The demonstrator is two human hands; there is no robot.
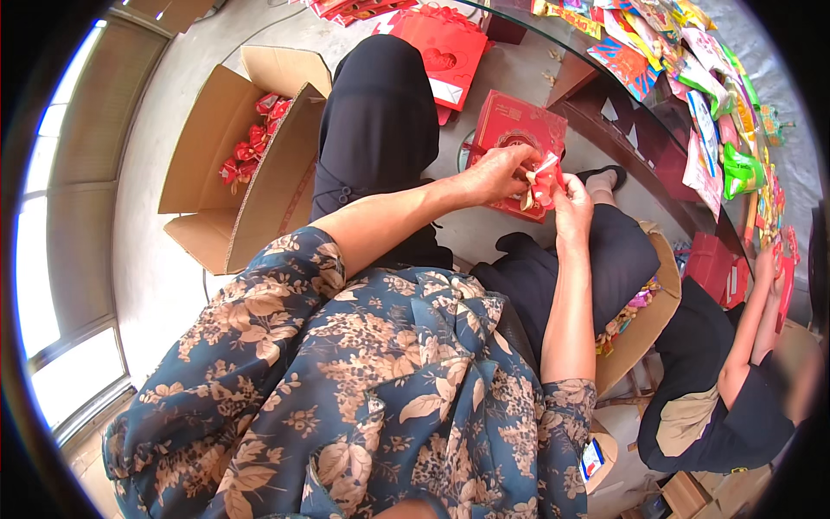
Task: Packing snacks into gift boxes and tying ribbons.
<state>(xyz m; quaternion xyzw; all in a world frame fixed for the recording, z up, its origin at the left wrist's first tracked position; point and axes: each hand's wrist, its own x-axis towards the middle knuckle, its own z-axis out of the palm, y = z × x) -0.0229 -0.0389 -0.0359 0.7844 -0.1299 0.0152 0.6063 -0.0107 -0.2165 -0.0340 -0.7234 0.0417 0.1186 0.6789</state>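
Between my two hands is a small red wrapped pouch (546, 183) with a pale ribbon or gathered top. My left hand (499, 172) pinches the ribbon side with its fingertips. From the other side, my right hand (573, 207) grips the red body between thumb and fingers. Just beneath both hands lies a red gift box (515, 123) with gold print, its near part hidden by them. To the left of my knee an open cardboard box (201, 156) holds several similar red pouches (249, 150).
Red paper gift bags (441, 48) stand beyond my knee. A glass-topped table (648, 117) at the right carries many bagged snacks (742, 170). Against my right thigh, a cardboard carton (639, 337) contains wrapped sweets (626, 321). Another person (713, 383) sits at far right, hands at the table.
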